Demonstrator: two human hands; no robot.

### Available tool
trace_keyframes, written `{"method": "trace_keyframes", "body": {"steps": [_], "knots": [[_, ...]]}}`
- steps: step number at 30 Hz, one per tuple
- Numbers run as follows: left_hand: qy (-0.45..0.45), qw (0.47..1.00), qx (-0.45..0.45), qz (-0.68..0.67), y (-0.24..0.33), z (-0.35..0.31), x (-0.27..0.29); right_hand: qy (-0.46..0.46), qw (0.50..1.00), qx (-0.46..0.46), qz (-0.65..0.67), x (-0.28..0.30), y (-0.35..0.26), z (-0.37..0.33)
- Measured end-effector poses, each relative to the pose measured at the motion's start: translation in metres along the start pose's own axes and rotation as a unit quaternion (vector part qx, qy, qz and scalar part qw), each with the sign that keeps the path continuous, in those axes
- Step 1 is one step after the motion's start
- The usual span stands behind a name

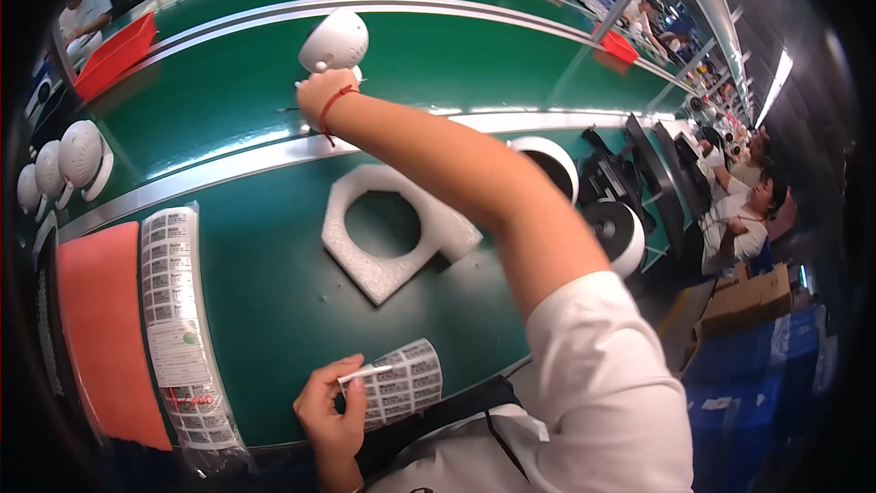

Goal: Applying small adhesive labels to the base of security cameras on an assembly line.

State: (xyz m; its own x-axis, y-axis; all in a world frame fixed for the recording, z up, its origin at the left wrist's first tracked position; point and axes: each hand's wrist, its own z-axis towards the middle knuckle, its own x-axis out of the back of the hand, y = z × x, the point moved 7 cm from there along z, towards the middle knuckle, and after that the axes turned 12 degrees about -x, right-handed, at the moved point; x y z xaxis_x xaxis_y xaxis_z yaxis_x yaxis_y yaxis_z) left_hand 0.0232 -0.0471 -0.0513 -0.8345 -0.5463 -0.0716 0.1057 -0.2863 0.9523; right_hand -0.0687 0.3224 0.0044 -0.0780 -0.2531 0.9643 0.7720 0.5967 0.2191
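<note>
My left hand point(333, 415) pinches the corner of a curled sheet of printed labels point(401, 383) between thumb and fingers, near the table's front edge. Stretched across to the far green belt, my right hand point(324, 96) is closed at the base of a white rounded camera point(339, 39). The camera stands tilted above the fingers, and part of its base is hidden behind them. Between the two hands, a white foam cradle point(351, 267) with a round opening lies on the green worktop, partly below my right forearm.
A clear bag of label sheets point(169, 288) and an orange-red mat point(100, 329) lie at left. Several white cameras point(82, 157) stand beyond them. White-and-black units point(620, 236) crowd the right side. Cardboard boxes point(744, 301) and blue crates point(748, 402) stand lower right. Other people work nearby.
</note>
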Motion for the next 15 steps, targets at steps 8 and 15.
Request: {"method": "trace_keyframes", "body": {"steps": [8, 15], "knots": [[-0.112, 0.991, 0.029, 0.074, 0.009, 0.010, -0.025, 0.044, 0.987, 0.099, 0.122, 0.180, 0.108, -0.218], [-0.278, 0.929, 0.002, 0.245, 0.017, 0.041, -0.096, -0.066, 0.997, -0.024, -0.019, 0.092, 0.155, -0.340]]}}
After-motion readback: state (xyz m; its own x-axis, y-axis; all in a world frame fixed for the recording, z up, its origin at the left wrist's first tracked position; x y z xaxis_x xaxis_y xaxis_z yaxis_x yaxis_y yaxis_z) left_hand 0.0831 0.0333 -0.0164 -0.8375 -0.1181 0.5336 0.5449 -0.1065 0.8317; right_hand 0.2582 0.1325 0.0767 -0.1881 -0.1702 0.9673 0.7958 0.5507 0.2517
